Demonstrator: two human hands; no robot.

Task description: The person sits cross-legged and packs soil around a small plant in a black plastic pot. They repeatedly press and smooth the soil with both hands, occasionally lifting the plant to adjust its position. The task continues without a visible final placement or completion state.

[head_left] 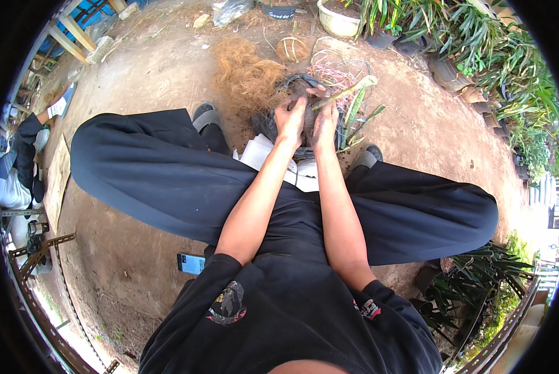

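My left hand point(290, 119) and my right hand point(325, 121) are close together in front of me, fingers curled around a dark, soil-covered clump point(307, 112). The hands hide much of it. Black plastic point(260, 124) lies crumpled around and below the clump. At my right hand, a pale green plant stalk point(353, 88) slants up to the right, with green leaves point(356, 106) beside it. White sheet material point(257, 149) lies under my wrists, between my feet.
Brown fibre point(245, 68) is heaped at the far left of the hands. Pink and white string point(335, 71) lies tangled behind them, near a round fibre ball point(292, 49). A pale basin point(338, 22) stands farther back. A phone point(191, 263) lies beside my left hip. Potted plants line the right.
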